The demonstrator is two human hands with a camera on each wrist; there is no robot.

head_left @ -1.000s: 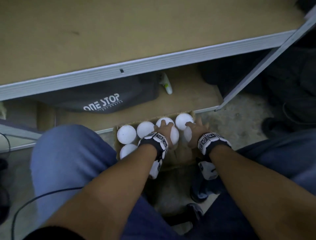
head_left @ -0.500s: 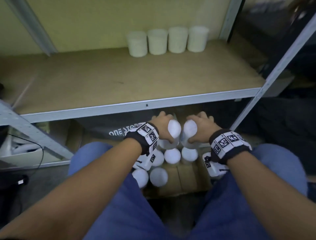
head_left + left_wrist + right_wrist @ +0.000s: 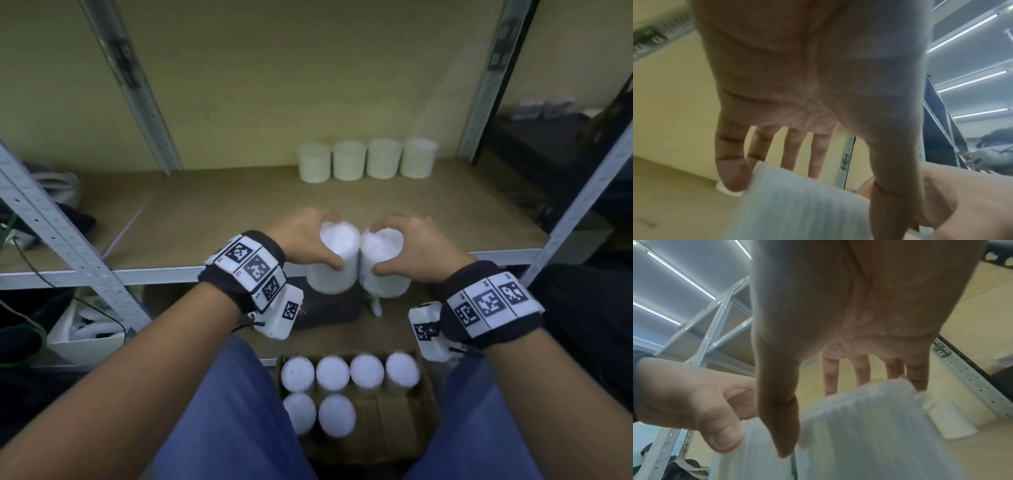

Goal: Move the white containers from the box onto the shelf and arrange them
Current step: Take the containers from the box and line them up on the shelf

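Note:
My left hand (image 3: 308, 240) grips a white container (image 3: 334, 263) from above by its lid. My right hand (image 3: 407, 243) grips a second white container (image 3: 383, 267) the same way. The two containers touch side by side, in the air at the front edge of the shelf (image 3: 205, 222). Several white containers (image 3: 366, 159) stand in a row at the shelf's back right. The cardboard box (image 3: 404, 421) between my knees holds several more containers (image 3: 332, 373), its right part bare. The left wrist view shows fingers and thumb around the ribbed container (image 3: 797, 203); the right wrist view shows the other container (image 3: 869, 426).
Grey metal uprights (image 3: 61, 240) (image 3: 582, 202) frame the shelf at left and right, with a slanted brace (image 3: 137, 85) at the back. A dark bag (image 3: 329, 308) lies on the lower shelf. Cables and a white tray (image 3: 85, 335) sit at lower left.
Both hands have lifted a container each out of the box, up past the lower shelf to the front edge of the upper shelf. My view has tilted upward.

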